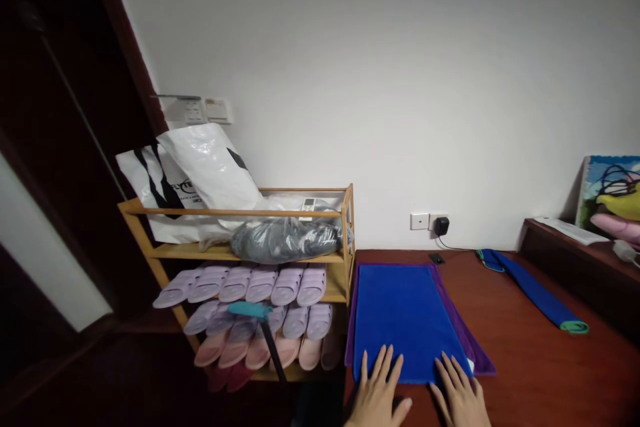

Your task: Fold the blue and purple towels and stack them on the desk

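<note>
Resting palm-down at the blue cloth's [400, 313] near edge, the left hand [375, 396] sits at its seven o'clock and the right hand [460, 397] at its five, fingers of both loosely spread, pinching nothing. Blue cloth, at five o'clock in view, lies flat over the purple cloth [479, 359]; judged laid out, edges not yet matched. Rolled cloth [539, 294], four o'clock in view, lies apart, untouched.

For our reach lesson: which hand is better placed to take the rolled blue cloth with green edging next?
Probably the right hand: at the near right corner of the flat, rectangular blue cloth, it's nearer the rolled cloth than the left hand.
</note>
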`<state>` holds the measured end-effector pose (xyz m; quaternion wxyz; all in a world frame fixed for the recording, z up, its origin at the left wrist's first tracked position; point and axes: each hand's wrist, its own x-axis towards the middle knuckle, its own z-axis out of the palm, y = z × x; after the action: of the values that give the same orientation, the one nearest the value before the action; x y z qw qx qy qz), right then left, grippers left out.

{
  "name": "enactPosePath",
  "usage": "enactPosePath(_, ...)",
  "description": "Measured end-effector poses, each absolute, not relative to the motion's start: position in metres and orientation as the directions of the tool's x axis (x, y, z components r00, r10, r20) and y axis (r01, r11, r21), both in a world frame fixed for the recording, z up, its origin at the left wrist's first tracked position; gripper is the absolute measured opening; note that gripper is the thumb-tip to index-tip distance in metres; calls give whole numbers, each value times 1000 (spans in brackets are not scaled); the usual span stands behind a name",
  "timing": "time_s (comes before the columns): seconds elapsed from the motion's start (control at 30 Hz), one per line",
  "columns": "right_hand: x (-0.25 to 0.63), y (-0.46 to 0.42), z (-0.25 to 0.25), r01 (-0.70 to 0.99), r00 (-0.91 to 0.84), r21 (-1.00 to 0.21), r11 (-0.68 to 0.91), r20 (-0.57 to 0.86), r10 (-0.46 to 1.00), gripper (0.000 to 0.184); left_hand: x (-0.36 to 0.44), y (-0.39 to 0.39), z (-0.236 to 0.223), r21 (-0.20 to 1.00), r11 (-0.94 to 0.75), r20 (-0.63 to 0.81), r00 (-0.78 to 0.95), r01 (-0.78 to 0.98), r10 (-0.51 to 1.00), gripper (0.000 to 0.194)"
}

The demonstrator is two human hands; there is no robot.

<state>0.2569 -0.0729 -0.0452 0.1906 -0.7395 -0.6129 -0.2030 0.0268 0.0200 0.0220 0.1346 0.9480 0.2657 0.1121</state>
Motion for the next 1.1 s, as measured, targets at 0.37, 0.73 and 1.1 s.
enactPosePath(0.37,272,-35,-26,961,250,-197,-193,332,909,62,50,56,33,353,-771,126,789,530,601,64)
enactPosePath(0.73,292,-9,-4,811,273,-570,-132,169,947,58,62,90,27,265,-781,155,775,565,613,62)
enactPosePath(1.1,514,-66,-29,680,682,-580,-448,277,677,60,56,89,36,257,-793,175,781,552,600,59)
